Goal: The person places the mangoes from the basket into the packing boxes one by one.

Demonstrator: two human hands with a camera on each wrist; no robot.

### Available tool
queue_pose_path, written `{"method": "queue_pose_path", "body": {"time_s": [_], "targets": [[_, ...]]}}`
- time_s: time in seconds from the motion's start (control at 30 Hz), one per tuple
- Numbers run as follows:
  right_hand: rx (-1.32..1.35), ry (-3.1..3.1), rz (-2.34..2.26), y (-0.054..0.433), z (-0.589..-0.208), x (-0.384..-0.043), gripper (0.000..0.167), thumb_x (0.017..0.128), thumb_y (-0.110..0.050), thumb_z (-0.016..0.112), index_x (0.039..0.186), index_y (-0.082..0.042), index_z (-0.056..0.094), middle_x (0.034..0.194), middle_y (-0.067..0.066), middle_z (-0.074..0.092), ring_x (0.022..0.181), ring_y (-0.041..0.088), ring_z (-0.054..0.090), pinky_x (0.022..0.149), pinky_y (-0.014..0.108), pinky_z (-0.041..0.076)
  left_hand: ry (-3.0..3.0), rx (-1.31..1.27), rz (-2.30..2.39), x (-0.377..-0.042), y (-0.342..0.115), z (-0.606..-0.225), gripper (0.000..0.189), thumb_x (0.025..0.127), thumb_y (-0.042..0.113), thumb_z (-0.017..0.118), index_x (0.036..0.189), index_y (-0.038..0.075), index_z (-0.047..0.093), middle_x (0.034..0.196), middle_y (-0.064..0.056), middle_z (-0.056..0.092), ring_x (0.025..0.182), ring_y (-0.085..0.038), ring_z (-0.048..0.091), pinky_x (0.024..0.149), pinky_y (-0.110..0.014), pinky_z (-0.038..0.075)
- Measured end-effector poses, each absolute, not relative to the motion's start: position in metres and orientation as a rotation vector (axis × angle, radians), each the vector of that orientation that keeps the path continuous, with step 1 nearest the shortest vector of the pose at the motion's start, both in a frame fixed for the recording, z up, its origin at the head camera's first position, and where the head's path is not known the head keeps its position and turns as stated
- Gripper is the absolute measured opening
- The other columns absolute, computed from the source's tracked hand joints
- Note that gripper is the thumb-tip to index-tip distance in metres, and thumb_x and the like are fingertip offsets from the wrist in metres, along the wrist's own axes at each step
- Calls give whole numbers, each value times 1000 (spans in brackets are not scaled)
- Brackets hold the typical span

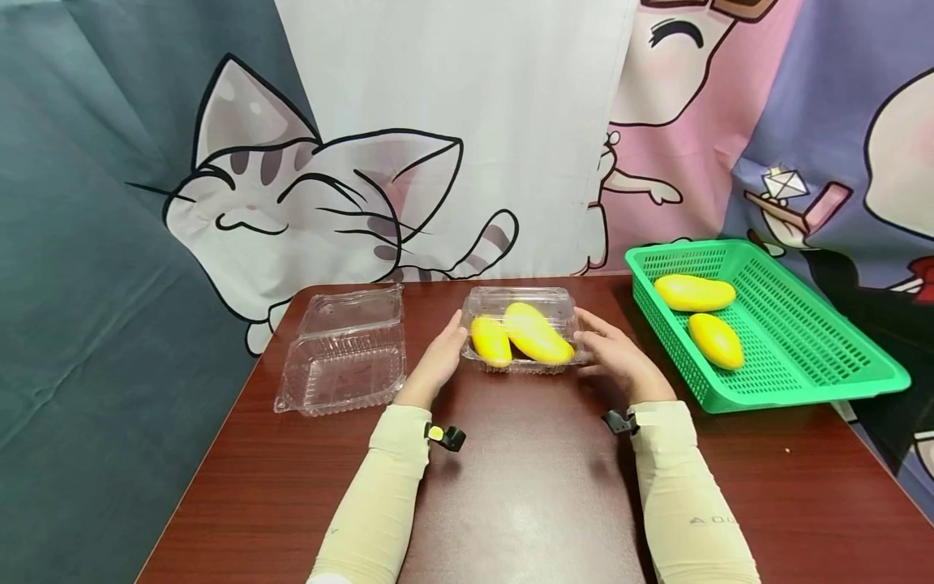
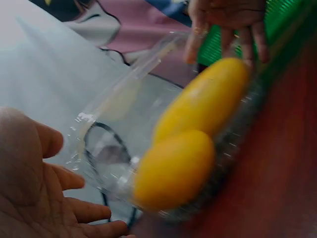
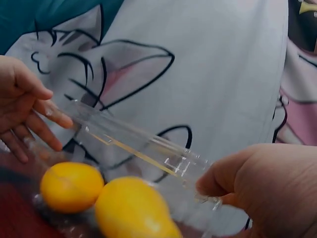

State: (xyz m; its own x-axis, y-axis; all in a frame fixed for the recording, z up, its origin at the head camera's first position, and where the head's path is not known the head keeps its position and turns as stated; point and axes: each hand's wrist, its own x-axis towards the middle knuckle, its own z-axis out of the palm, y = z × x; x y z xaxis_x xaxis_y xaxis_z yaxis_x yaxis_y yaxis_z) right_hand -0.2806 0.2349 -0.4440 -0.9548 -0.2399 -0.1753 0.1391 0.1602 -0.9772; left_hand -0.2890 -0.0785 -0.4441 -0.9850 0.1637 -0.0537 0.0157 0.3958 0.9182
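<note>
A clear plastic clamshell box (image 1: 520,298) stands toward the far side of the table, with two yellow mangoes (image 1: 537,334) inside. Its clear lid (image 3: 148,141) shows above the fruit in the right wrist view. At the box's left side is my left hand (image 1: 439,357), its fingers (image 2: 89,210) spread and loosely extended close to the plastic. My right hand (image 1: 619,357) is at the opposite side, fingers reaching along the wall. In the right wrist view its thumb lies right at the lid's corner, while the left wrist view shows its other fingers extended.
An open clear clamshell box (image 1: 350,365) lies on the left of the brown table (image 1: 511,487). On the right a green basket (image 1: 810,345) holds two more mangoes (image 1: 715,341). A printed cartoon curtain (image 1: 452,81) hangs behind the table.
</note>
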Motion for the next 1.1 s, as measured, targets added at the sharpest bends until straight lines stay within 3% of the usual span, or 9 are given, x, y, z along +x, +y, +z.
{"method": "queue_pose_path", "body": {"time_s": [0.2, 0.4, 0.63, 0.8, 0.87, 0.93, 1.0, 1.1], "targets": [[-67, 2116, -1939, 237, -461, -289, 67, 105, -13, 47, 164, -21, 16, 157, 26, 28, 104, 26, 65, 93, 56, 53, 2470, 136, 1692, -296, -74, -467, 58, 109, 39, 32, 164, 29, 15, 168, 3, 19, 153, -23, 20, 123, -48, 15], [-81, 2084, -2023, 235, -470, -293, 69, 100, -2, 47, 162, -14, 20, 156, 22, 26, 96, 17, 61, 90, 53, 55, 2462, 108, 1710, -296, -69, -478, 59, 110, 40, 32, 164, 32, 10, 167, -3, 22, 152, -27, 23, 122, -52, 17], [-114, 2045, -2103, 235, -475, -296, 66, 98, 4, 47, 158, -8, 22, 146, 26, 36, 97, 15, 60, 86, 42, 57, 2494, 74, 1799, -295, -61, -490, 58, 110, 36, 33, 164, 21, 17, 166, -6, 26, 152, -29, 24, 122, -52, 18], [-108, 2021, -2138, 235, -478, -297, 67, 98, 6, 48, 158, -7, 22, 146, 27, 37, 96, 13, 62, 85, 36, 57, 2569, 30, 1848, -296, -55, -498, 56, 109, 30, 37, 160, 11, 26, 154, -16, 46, 143, -32, 40, 118, -52, 28], [-88, 2012, -2160, 235, -480, -298, 69, 97, 6, 47, 158, -8, 20, 148, 27, 36, 96, 12, 62, 86, 35, 56, 2578, 16, 1895, -295, -54, -501, 50, 107, 28, 40, 151, 5, 37, 144, -20, 54, 135, -34, 49, 113, -52, 34], [-50, 2012, -2183, 235, -482, -298, 67, 96, 4, 48, 154, -5, 18, 146, 25, 37, 95, 11, 62, 88, 35, 56, 2594, -2, 1937, -295, -53, -502, 36, 104, 26, 43, 130, 3, 51, 140, -19, 58, 131, -32, 52, 109, -50, 38], [3, 2018, -2193, 234, -485, -298, 54, 97, 0, 49, 144, -1, 23, 137, 22, 43, 95, 11, 63, 88, 36, 57, 2621, -32, 1960, -295, -52, -505, 27, 102, 25, 46, 105, 1, 57, 137, -18, 59, 130, -32, 53, 108, -48, 40], [65, 2046, -2166, 234, -489, -298, 24, 97, -6, 50, 118, -1, 41, 114, 11, 53, 96, 15, 61, 82, 37, 59, 2642, -76, 2001, -297, -50, -506, 34, 99, 23, 50, 80, -5, 58, 140, -16, 59, 133, -31, 51, 111, -46, 38]]}}
